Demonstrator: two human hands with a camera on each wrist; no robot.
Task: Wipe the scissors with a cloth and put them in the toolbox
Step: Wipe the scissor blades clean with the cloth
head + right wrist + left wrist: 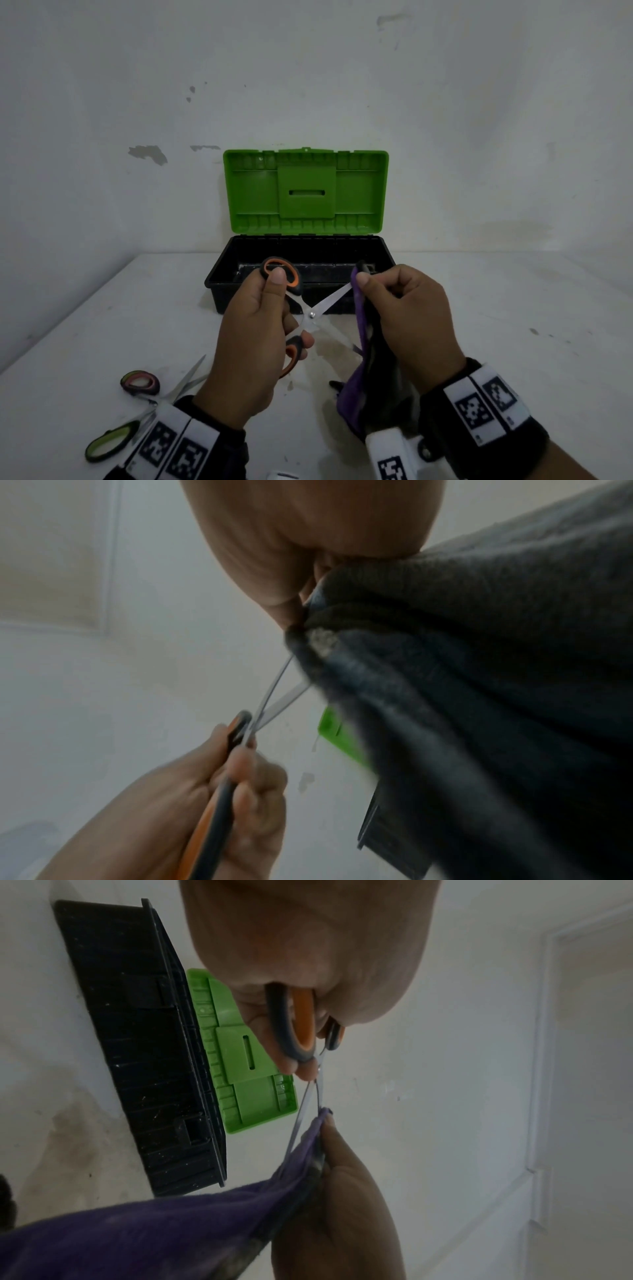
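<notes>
My left hand (260, 329) grips the orange-and-black handles of a pair of scissors (313, 313), whose steel blades stand spread apart above the table. My right hand (407, 308) pinches a purple and dark grey cloth (361, 373) around the tip of the upper blade; the cloth hangs down to the table. In the left wrist view the scissors (301, 1023) and the cloth (171, 1231) meet near the middle. In the right wrist view the cloth (479, 669) covers the blade tips (274, 691). Behind the hands stands the toolbox (301, 270), black, with its green lid (305, 192) raised.
Two more pairs of scissors lie on the white table (496, 342) at the front left: one with pink-lined handles (142, 382), one with green-lined handles (113, 440). A white wall rises right behind the toolbox.
</notes>
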